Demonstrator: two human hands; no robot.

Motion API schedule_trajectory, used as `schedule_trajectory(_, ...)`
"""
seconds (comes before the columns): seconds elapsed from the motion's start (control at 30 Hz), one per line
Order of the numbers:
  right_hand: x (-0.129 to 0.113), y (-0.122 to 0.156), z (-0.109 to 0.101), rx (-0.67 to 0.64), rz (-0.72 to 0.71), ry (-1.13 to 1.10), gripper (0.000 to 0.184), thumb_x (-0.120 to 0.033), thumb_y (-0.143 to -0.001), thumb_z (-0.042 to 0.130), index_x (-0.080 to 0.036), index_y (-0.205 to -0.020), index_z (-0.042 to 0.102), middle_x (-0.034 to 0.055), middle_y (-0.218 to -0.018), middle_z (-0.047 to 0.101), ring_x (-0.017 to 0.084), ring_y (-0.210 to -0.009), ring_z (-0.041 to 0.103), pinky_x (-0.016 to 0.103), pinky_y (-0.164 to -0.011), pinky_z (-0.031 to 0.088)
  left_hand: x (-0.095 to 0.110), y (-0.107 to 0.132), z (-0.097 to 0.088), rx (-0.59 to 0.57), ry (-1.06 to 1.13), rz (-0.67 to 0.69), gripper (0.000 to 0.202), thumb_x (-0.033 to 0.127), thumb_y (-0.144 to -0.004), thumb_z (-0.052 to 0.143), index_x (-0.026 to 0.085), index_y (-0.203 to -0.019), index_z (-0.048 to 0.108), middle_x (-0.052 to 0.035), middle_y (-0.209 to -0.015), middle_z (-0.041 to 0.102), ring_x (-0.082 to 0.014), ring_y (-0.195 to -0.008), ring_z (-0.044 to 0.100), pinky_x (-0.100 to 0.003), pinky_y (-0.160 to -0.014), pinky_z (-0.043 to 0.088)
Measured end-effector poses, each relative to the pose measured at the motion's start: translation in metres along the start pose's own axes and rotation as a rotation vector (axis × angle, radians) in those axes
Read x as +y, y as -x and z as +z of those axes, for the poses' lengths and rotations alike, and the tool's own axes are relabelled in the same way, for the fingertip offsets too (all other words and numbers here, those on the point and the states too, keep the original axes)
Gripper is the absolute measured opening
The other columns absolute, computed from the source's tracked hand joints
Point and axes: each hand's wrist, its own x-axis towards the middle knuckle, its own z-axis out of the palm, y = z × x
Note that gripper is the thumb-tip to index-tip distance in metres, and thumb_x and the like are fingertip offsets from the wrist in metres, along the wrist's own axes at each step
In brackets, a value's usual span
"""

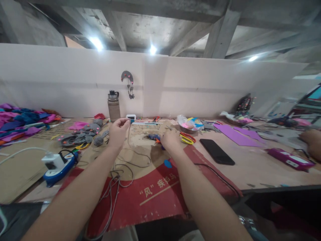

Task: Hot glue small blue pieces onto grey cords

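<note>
My left hand is raised over the cardboard, its thumb and index finger pinched on a thin grey cord. The cord hangs from the fingertips and runs down to loose loops on the red part of the mat. A small teal bit shows at the fingertips, too small to name. Closed around a blue and orange glue gun, my right hand hides most of its body; the tip points left, towards the cord. Red-and-yellow-handled scissors lie just right of that hand. A blue disc rests below it.
A black phone, purple sheets and a magenta power strip lie on the right. A bottle stands at the back. Grey felt pieces and a blue power strip are left. Another person's hand shows far right.
</note>
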Motion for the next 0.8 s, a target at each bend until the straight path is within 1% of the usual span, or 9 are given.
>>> schedule_trajectory(0.03, -0.011, 0.001, 0.001, 0.071, 0.053, -0.007, 0.013, -0.020, -0.067, 0.057, -0.020, -0.061, 0.045, 0.0129, -0.078, 0.059, 0.027, -0.095, 0.056, 0.044, -0.083, 0.042, 0.003, 0.002, 0.000, 0.003, -0.082, 0.069, 0.016, 0.031, -0.069, 0.064, 0.018, -0.078, 0.068, -0.0025, -0.073, 0.063, -0.0129, -0.066, 0.053, -0.024, -0.059, 0.037)
schedule_trajectory(0.07, -0.024, 0.003, 0.004, 0.054, 0.064, -0.089, 0.009, -0.023, -0.070, 0.054, -0.020, -0.067, 0.046, 0.0103, -0.079, 0.059, 0.024, -0.090, 0.056, 0.043, -0.082, 0.043, 0.005, 0.004, 0.000, 0.001, -0.164, 0.147, 0.014, 0.030, -0.070, 0.064, 0.019, -0.078, 0.069, -0.0037, -0.079, 0.064, -0.0150, -0.074, 0.054, -0.025, -0.063, 0.038)
schedule_trajectory(0.1, -0.037, 0.005, 0.009, 0.010, 0.067, -0.228, 0.008, -0.026, -0.073, 0.051, -0.020, -0.074, 0.047, 0.0072, -0.080, 0.059, 0.021, -0.085, 0.057, 0.040, -0.081, 0.044, 0.008, 0.006, -0.001, -0.011, -0.244, 0.231, 0.013, 0.028, -0.071, 0.063, 0.020, -0.078, 0.069, -0.0047, -0.084, 0.064, -0.0169, -0.082, 0.055, -0.026, -0.068, 0.038)
schedule_trajectory(0.17, -0.062, 0.009, 0.023, -0.116, 0.084, -0.588, 0.019, -0.028, -0.072, 0.053, -0.020, -0.085, 0.043, 0.0042, -0.086, 0.059, 0.015, -0.081, 0.058, 0.033, -0.078, 0.046, 0.011, 0.009, -0.002, -0.042, -0.358, 0.368, 0.011, 0.026, -0.073, 0.061, 0.021, -0.078, 0.069, -0.0056, -0.092, 0.064, -0.0193, -0.094, 0.053, -0.028, -0.077, 0.038)
schedule_trajectory(0.27, -0.087, 0.013, 0.044, -0.281, 0.142, -0.960, 0.031, -0.029, -0.071, 0.057, -0.022, -0.093, 0.036, -0.0002, -0.083, 0.059, 0.011, -0.072, 0.058, 0.029, -0.073, 0.048, 0.013, 0.010, -0.002, -0.076, -0.411, 0.420, 0.011, 0.024, -0.074, 0.060, 0.021, -0.081, 0.069, -0.0050, -0.089, 0.063, -0.0185, -0.087, 0.054, -0.029, -0.077, 0.038)
schedule_trajectory(0.33, -0.093, 0.016, 0.050, -0.273, 0.189, -0.973, 0.032, -0.031, -0.072, 0.056, -0.022, -0.095, 0.036, -0.0043, -0.075, 0.055, 0.009, -0.058, 0.053, 0.025, -0.061, 0.047, 0.013, 0.010, -0.001, -0.077, -0.371, 0.379, 0.012, 0.024, -0.074, 0.059, 0.021, -0.080, 0.068, -0.0041, -0.085, 0.063, -0.0169, -0.079, 0.054, -0.028, -0.074, 0.039)
schedule_trajectory(0.4, -0.095, 0.017, 0.049, -0.191, 0.165, -0.870, 0.026, -0.032, -0.073, 0.055, -0.022, -0.092, 0.041, -0.0056, -0.070, 0.051, 0.008, -0.054, 0.047, 0.022, -0.055, 0.043, 0.012, 0.011, 0.001, -0.074, -0.285, 0.303, 0.011, 0.025, -0.073, 0.060, 0.020, -0.079, 0.068, -0.0035, -0.081, 0.063, -0.0158, -0.075, 0.055, -0.027, -0.071, 0.040)
schedule_trajectory(0.57, -0.092, 0.018, 0.035, -0.031, -0.007, -0.674, 0.011, -0.030, -0.077, 0.051, -0.018, -0.076, 0.052, -0.0031, -0.070, 0.052, 0.009, -0.063, 0.047, 0.022, -0.061, 0.040, 0.008, 0.013, 0.007, -0.104, -0.108, 0.104, 0.015, 0.029, -0.071, 0.062, 0.018, -0.080, 0.068, -0.0025, -0.072, 0.063, -0.0132, -0.063, 0.053, -0.025, -0.060, 0.040)
schedule_trajectory(0.8, -0.089, 0.015, 0.033, -0.014, 0.040, -0.653, 0.013, -0.029, -0.076, 0.051, -0.017, -0.071, 0.054, -0.0033, -0.065, 0.053, 0.010, -0.061, 0.048, 0.022, -0.060, 0.038, 0.003, 0.012, 0.014, -0.139, 0.115, -0.070, 0.016, 0.029, -0.068, 0.066, 0.016, -0.077, 0.067, -0.0024, -0.066, 0.060, -0.0109, -0.056, 0.050, -0.025, -0.055, 0.040)
